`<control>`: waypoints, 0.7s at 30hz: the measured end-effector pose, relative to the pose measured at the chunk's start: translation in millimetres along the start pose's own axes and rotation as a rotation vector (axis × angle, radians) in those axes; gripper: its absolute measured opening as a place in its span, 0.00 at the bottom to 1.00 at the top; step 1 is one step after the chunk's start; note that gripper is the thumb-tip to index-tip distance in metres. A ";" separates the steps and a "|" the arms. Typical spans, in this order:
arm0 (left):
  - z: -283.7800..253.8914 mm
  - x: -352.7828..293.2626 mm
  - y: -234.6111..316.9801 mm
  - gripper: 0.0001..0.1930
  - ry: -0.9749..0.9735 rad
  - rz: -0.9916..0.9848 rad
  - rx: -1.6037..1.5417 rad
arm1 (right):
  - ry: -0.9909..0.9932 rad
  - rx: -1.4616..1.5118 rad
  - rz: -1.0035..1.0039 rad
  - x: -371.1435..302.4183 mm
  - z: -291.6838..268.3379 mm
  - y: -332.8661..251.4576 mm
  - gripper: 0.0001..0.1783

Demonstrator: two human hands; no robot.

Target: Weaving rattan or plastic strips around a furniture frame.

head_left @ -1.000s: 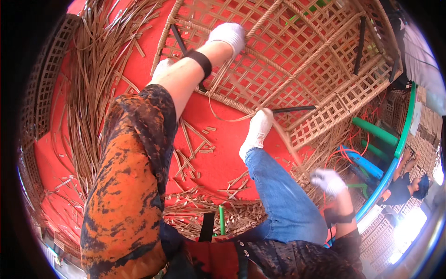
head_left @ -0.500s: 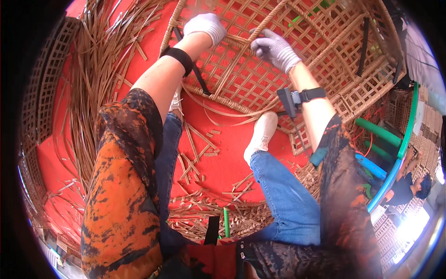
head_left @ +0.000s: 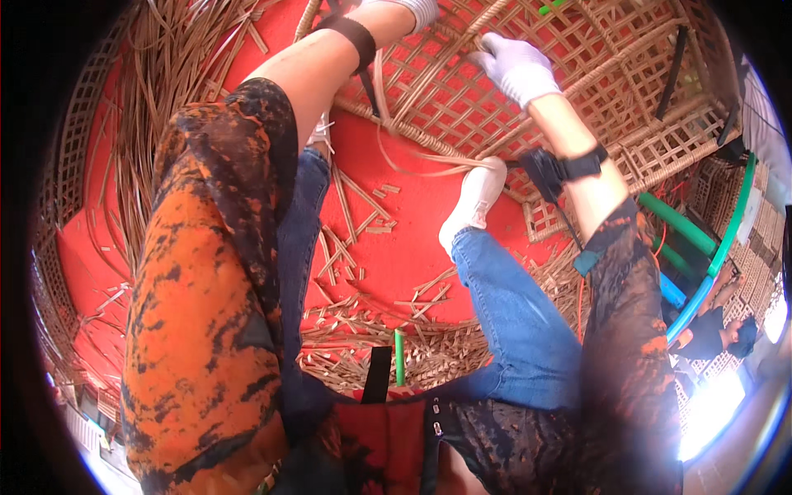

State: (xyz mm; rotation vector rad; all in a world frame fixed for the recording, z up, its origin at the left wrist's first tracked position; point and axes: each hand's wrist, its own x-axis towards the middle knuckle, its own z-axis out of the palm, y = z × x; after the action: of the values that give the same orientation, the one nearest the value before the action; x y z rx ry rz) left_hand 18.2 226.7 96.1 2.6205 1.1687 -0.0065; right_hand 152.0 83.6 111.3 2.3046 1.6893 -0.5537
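A large basket-like panel of open rattan weave [head_left: 569, 91] with wrapped bars stands in front of me. My left hand [head_left: 417, 11], in a striped whitish glove, is cut off by the top edge; its fingers are out of sight. Close to a wrapped bar of the weave is my gloved right hand [head_left: 521, 68]; its fingers are bent together, and what they pinch, if anything, is too blurred to make out. A loose flat strip [head_left: 381, 107] hangs below my left hand and curves right toward my shoe [head_left: 480, 196].
Long brown strips [head_left: 153, 140] lie heaped on the red floor [head_left: 392, 276] at left. Cut scraps [head_left: 371, 330] litter the area between my legs. Beyond a dark lattice panel [head_left: 70, 157] at far left, green pipes [head_left: 676, 223] and another person [head_left: 718, 334] show at right.
My left hand has moved up and right, partly leaving the picture. The loose strip now rises toward it. My right hand has shifted slightly up and right along the weave.
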 end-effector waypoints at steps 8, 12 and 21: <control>-9.7 -35.7 65.0 0.19 -0.311 0.071 -0.415 | -0.354 0.480 -0.444 -200.5 -86.4 -5.2 0.10; 14.3 -26.3 64.2 0.13 -0.314 -0.047 -0.364 | -0.664 0.698 -0.710 -241.7 -129.5 -16.4 0.10; 37.4 6.1 1.3 0.17 -0.264 -0.163 -0.334 | -0.164 0.921 0.084 -72.8 -31.8 49.9 0.17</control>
State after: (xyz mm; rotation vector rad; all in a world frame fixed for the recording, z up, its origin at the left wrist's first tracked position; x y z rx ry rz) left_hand 27.1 221.0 59.7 2.1557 1.1707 -0.1688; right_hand 185.5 18.1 169.4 2.7380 1.4006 -1.7331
